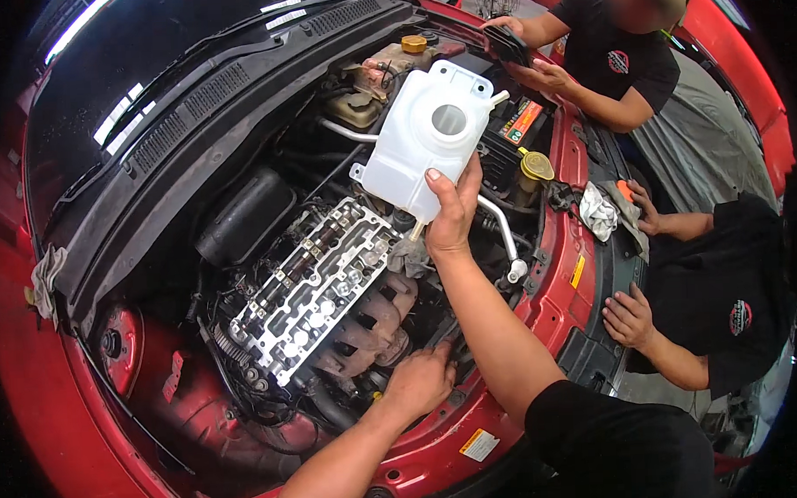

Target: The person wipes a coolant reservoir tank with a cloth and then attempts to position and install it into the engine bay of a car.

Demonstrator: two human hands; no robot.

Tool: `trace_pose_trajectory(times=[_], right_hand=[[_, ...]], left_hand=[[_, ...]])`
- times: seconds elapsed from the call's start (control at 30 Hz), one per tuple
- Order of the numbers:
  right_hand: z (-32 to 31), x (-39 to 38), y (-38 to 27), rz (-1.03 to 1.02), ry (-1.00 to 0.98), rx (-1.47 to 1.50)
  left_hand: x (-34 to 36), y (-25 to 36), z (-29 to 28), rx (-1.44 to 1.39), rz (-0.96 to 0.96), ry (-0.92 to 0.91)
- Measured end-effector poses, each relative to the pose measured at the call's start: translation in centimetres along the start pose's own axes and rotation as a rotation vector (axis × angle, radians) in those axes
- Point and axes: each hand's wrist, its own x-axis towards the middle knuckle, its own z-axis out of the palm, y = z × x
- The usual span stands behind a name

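A white translucent coolant reservoir point(412, 134) with an open round neck is held up over the engine bay, tilted toward me. My right hand point(454, 207) grips its lower end, the thumb on its face and the other fingers behind it. Below lies the opened engine's cylinder head point(321, 291), its metal camshafts and valve wells bare. Lower down, my left hand point(416, 382) rests at the front of the bay beside the rusty exhaust manifold point(375, 333). Its fingers reach down over a dark part and are partly hidden, so its grip is unclear.
Around the bay run the red car body point(474, 400) and its windshield cowl point(192, 107). A yellow-capped filler neck point(536, 167), a battery point(524, 122) and rags point(599, 211) sit right. One co-worker point(620, 61) holds a dark object; another person's hands point(629, 316) rest on the front edge.
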Motion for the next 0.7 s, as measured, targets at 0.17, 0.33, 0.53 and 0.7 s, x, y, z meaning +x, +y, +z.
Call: trace_pose_trajectory(times=[0.17, 0.33, 0.53, 0.7], right_hand=[[0.3, -0.7, -0.6, -0.214, -0.079, -0.167], [0.0, -0.8, -0.1, -0.367, -0.147, -0.218], [0.4, -1.0, -0.4, -0.359, -0.154, -0.163], [0.2, -0.9, -0.3, -0.349, -0.120, -0.162]], left_hand=[[-0.1, -0.1, -0.1, -0.013, -0.005, 0.003], [-0.1, -0.2, 0.1, -0.002, 0.016, 0.013], [-0.1, -0.3, 0.3, -0.014, 0.024, 0.019], [0.0, -0.5, 0.6, -0.008, 0.029, 0.029]])
